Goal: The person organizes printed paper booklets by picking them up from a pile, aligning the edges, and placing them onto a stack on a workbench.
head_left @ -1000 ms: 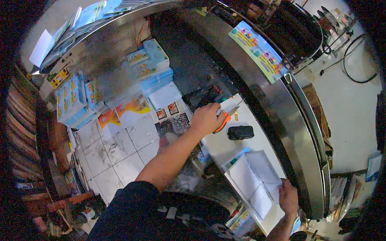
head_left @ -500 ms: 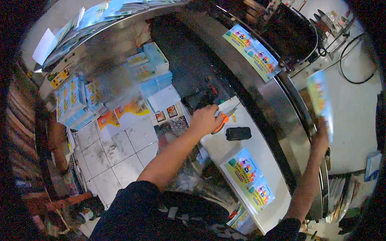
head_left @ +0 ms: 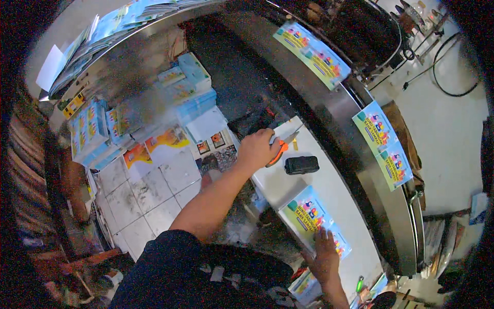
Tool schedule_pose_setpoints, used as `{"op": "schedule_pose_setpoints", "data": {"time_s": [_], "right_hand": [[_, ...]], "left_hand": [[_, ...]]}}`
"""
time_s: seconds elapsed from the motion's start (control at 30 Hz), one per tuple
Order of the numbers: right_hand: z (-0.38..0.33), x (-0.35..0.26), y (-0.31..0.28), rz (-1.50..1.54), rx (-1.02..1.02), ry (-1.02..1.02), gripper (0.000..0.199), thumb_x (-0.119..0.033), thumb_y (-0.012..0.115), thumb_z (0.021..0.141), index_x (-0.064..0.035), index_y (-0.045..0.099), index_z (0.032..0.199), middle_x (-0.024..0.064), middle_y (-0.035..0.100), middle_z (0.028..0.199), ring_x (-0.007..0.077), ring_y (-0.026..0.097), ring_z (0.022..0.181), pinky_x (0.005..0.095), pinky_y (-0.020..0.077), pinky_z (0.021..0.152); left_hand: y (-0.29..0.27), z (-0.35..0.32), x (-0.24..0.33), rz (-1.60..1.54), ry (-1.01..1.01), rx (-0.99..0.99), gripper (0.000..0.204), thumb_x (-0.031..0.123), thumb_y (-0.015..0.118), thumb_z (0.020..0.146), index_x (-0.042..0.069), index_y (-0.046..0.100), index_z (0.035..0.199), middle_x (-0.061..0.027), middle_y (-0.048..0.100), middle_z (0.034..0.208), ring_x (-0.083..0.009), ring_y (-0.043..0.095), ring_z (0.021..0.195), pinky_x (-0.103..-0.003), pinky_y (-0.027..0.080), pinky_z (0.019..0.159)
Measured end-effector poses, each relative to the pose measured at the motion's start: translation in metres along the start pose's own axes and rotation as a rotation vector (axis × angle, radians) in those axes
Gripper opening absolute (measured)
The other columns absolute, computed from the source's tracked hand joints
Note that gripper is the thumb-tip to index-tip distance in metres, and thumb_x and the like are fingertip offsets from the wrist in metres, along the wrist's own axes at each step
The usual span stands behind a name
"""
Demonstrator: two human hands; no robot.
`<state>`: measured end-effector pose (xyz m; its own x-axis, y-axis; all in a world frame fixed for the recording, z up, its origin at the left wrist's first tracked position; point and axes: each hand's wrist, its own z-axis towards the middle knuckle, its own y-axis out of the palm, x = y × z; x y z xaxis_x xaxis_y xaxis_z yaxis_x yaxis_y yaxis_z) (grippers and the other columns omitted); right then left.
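My left hand (head_left: 256, 152) is curled at the far end of a white tabletop, its fingers closed around the orange handle of a pair of scissors (head_left: 291, 138). The blades point away to the right. My right hand (head_left: 326, 257) lies on a stack of colourful printed covers (head_left: 309, 208), fingers stretched over the top one and thumb at its left edge. Farther right, one printed cover (head_left: 383, 147) rests on a curved metal ledge. Another cover (head_left: 313, 55) lies farther up that ledge. Between scissors and stack sits a small black block-like object (head_left: 302, 165).
Piles of printed booklets (head_left: 90, 129) and blue-edged stacks (head_left: 198, 98) stand at the left, by a tiled surface (head_left: 149, 206). More sheets (head_left: 123, 23) line a shelf at the top left. Dark machinery (head_left: 370, 38) and a black cable (head_left: 453, 92) are at the upper right.
My right hand has laid the cover it carried onto the metal ledge, let go, and come back left to the stack. My left hand stays by the scissors; the view shifted slightly.
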<state>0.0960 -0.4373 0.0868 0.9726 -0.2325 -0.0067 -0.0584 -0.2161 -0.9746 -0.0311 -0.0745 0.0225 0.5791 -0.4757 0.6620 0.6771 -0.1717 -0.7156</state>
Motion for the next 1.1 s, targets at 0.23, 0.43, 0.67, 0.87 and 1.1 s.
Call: {"op": "schedule_pose_setpoints", "data": {"time_s": [0.23,0.43,0.67,0.87,1.1], "right_hand": [[-0.005,-0.006,0.009,0.161,0.031,0.082,0.068,-0.033,0.074,0.080,-0.0037,0.049,0.136,0.0179,0.046,0.144,0.0363,0.042,0.134,0.0442,0.0440,0.104],[0.005,-0.006,-0.005,0.171,0.090,0.133,0.063,-0.028,0.077,0.077,-0.0057,0.055,0.131,0.0143,0.055,0.136,0.0326,0.055,0.123,0.0430,0.0475,0.099],[0.014,0.040,-0.057,0.324,-0.130,0.283,0.023,-0.010,0.058,0.088,-0.0025,0.065,0.108,0.0206,0.069,0.094,0.0302,0.070,0.086,0.0364,0.0538,0.076],[0.059,0.162,-0.156,0.264,0.919,0.329,0.039,-0.005,0.051,0.093,-0.0022,0.057,0.131,0.0153,0.061,0.126,0.0254,0.060,0.111,0.0369,0.0496,0.092],[0.165,0.215,-0.151,-0.295,0.953,0.135,0.037,-0.008,0.053,0.091,-0.0064,0.060,0.126,0.0162,0.064,0.122,0.0303,0.064,0.107,0.0386,0.0520,0.087]], "left_hand": [[-0.004,0.001,0.002,-0.050,0.016,0.011,0.041,0.038,0.057,0.089,0.002,0.065,0.108,-0.0214,0.068,0.100,-0.0390,0.067,0.087,-0.048,0.053,0.079],[-0.007,0.002,0.003,-0.005,-0.020,-0.016,0.041,0.038,0.058,0.088,0.004,0.064,0.109,-0.0206,0.068,0.099,-0.0392,0.066,0.087,-0.049,0.053,0.079],[-0.004,0.003,0.000,-0.006,-0.007,-0.016,0.040,0.039,0.058,0.088,0.004,0.064,0.108,-0.0206,0.067,0.098,-0.0392,0.066,0.086,-0.049,0.053,0.077],[-0.001,0.003,-0.002,0.035,0.058,0.032,0.038,0.036,0.056,0.090,0.001,0.063,0.101,-0.0190,0.067,0.095,-0.0382,0.067,0.082,-0.048,0.054,0.075],[-0.005,0.003,-0.001,-0.024,-0.035,-0.056,0.040,0.038,0.058,0.088,0.004,0.064,0.108,-0.0212,0.068,0.098,-0.0408,0.066,0.088,-0.050,0.053,0.079]]}}
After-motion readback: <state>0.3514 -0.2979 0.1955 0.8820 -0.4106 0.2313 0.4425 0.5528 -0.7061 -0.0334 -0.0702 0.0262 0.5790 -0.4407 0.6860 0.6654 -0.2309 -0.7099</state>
